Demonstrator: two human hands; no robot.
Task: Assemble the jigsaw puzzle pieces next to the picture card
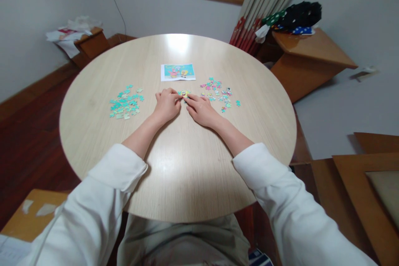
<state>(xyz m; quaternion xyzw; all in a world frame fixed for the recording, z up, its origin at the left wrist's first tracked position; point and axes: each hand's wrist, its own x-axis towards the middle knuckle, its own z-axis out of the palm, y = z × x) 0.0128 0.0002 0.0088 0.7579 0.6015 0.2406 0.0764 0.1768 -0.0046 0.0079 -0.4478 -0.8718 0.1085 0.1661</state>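
A small joined patch of jigsaw pieces point(184, 94), yellow with a cartoon face, lies on the round table between my two hands. My left hand point(167, 104) is closed with bent fingers, its fingertips on the left side of the patch. From the right, my right hand point(202, 109) reaches in with fingers stretched out, the index fingertip at the patch. My fingers hide part of the patch's edges. Behind it lies a printed reference picture point(178, 72) of pink and yellow cartoon figures on turquoise.
Loose turquoise jigsaw pieces point(125, 103) are spread left of my hands. Mixed pink, white and turquoise pieces point(222, 95) lie to the right. The pale wooden table point(174, 174) has a rounded edge. A wooden stand point(314, 50) with cloths is beyond it at right.
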